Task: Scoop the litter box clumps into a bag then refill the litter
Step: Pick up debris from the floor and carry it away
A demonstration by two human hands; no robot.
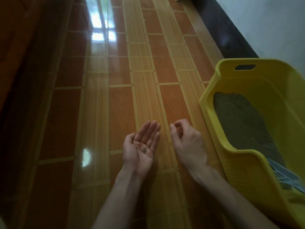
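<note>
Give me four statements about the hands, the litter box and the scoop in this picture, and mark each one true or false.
1. The left hand lies palm up with a few litter grains on it. True.
2. The right hand grips the scoop. False: the scoop rests in the box, untouched.
3. The yellow litter box stands to the right of both hands. True.
4. The box is empty. False: it holds grey litter.

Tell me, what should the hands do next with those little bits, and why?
Probably the right hand, fingertips pinched together, should drop what it has picked up into the cupped left hand, which already holds a few litter grains. More grains dot the floor beside the yellow litter box, so collecting them in the palm seems sensible.
</note>
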